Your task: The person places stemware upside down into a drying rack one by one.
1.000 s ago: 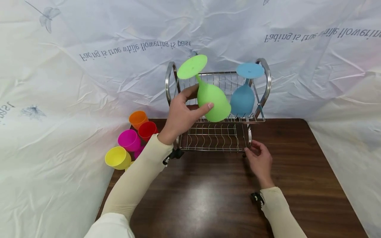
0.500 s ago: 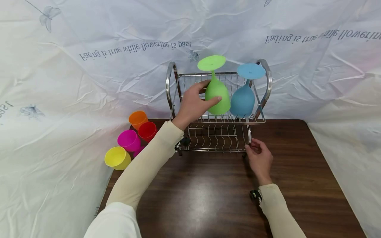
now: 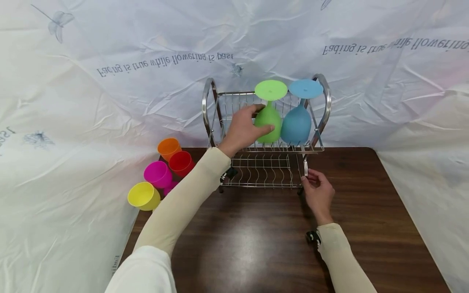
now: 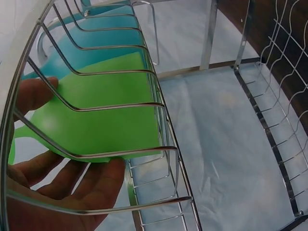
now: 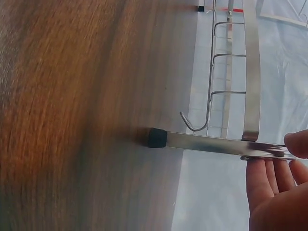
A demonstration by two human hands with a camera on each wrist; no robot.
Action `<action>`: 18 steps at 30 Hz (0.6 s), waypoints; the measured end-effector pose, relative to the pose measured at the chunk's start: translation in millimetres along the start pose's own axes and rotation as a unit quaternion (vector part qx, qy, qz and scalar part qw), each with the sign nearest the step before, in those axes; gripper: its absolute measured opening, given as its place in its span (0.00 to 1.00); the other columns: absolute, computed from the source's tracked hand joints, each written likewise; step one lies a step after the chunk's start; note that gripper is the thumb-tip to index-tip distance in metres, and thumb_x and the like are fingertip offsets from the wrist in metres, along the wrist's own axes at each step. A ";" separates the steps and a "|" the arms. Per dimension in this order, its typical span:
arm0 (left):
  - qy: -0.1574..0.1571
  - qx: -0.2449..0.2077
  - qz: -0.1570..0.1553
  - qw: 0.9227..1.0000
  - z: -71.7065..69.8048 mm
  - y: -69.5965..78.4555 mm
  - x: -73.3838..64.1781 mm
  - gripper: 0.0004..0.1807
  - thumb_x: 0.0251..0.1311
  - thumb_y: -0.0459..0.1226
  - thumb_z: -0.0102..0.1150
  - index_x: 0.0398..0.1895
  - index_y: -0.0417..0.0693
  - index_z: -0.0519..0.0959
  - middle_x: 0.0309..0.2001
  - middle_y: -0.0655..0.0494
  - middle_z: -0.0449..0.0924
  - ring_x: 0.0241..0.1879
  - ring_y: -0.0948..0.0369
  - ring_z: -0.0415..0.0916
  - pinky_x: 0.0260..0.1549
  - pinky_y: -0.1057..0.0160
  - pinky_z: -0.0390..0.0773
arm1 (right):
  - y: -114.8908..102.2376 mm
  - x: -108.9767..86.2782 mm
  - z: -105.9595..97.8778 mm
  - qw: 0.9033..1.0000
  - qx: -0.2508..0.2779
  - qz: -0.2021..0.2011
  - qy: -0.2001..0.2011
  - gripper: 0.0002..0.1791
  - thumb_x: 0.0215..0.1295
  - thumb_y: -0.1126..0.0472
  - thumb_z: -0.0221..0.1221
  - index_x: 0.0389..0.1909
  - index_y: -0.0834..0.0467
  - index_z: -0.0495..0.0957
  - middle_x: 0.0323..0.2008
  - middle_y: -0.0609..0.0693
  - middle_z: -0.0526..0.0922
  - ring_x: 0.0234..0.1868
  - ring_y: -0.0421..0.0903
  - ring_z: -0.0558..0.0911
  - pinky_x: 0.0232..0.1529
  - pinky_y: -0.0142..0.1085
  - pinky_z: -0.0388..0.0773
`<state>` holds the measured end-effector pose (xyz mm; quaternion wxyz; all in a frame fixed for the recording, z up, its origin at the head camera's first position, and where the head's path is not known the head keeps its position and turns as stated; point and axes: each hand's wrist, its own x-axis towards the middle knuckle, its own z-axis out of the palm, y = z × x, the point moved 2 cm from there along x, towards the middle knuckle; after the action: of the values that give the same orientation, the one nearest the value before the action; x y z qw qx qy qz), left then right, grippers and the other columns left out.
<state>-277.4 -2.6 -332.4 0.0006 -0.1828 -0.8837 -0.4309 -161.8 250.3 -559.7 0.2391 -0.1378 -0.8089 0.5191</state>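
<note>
My left hand (image 3: 242, 129) holds a lime-green plastic goblet (image 3: 269, 119) by its bowl, thumb in front and fingers behind. The goblet is upside down, foot up, on the upper tier of a chrome two-tier dish rack (image 3: 327, 106). In the left wrist view, the green bowl (image 4: 106, 108) lies right against the tier's wires. A blue goblet (image 3: 296, 125), also inverted, stands just to its right. My right hand (image 3: 320, 196) pinches the rack's right front upright low down. The right wrist view has thumb and fingers on that metal leg (image 5: 204, 143).
Orange (image 3: 169, 149), red (image 3: 181, 162), magenta (image 3: 158, 174) and yellow (image 3: 143, 196) goblets cluster at the left edge of the dark wooden table (image 3: 242, 244). Pale printed sheeting (image 3: 146, 36) hangs behind and at both sides. The rack's lower wire tier (image 3: 261, 166) sits below the goblets.
The tilted green goblet has moved right, turned vertical and come down onto the upper tier beside the blue one, still in my left hand. My right hand has kept its grip on the rack.
</note>
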 end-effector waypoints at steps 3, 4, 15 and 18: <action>-0.011 0.017 -0.007 1.000 0.4 0.8 0.6 0.43 0.61 0.48 0.77 0.78 0.49 0.70 0.72 0.53 0.75 0.68 0.55 0.75 0.65 0.57 0.80 | -0.6 -0.6 0.7 1.000 0.000 -0.002 0.000 0.17 0.68 0.64 0.70 0.57 0.60 0.85 0.44 0.58 0.89 0.41 0.27 0.81 0.41 0.12 0.76; -0.013 0.021 -0.009 1.000 0.2 1.5 0.6 0.43 0.61 0.48 0.77 0.78 0.49 0.70 0.72 0.52 0.75 0.68 0.55 0.75 0.66 0.57 0.79 | -1.0 -0.5 0.6 1.000 0.000 -0.002 0.001 0.17 0.68 0.64 0.70 0.56 0.60 0.85 0.44 0.58 0.89 0.41 0.27 0.81 0.41 0.12 0.76; -0.029 0.038 -0.031 0.998 0.9 4.7 -2.1 0.44 0.63 0.49 0.75 0.80 0.50 0.67 0.74 0.52 0.74 0.69 0.54 0.75 0.66 0.55 0.79 | -1.7 -2.8 -0.4 1.000 -0.002 0.000 0.001 0.16 0.68 0.65 0.70 0.56 0.60 0.85 0.44 0.58 0.89 0.40 0.22 0.79 0.42 0.11 0.76; -0.030 0.041 -0.028 0.998 0.2 5.7 -2.5 0.44 0.63 0.49 0.75 0.80 0.50 0.67 0.74 0.52 0.74 0.69 0.54 0.75 0.66 0.55 0.79 | -2.2 -2.6 -1.0 1.000 0.002 -0.005 0.002 0.16 0.68 0.65 0.70 0.56 0.60 0.86 0.43 0.59 0.89 0.39 0.22 0.79 0.42 0.12 0.76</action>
<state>-273.1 0.0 -328.6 -0.0303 -0.1708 -0.9051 -0.3881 -159.0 248.9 -557.9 0.2437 -0.1338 -0.8081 0.5193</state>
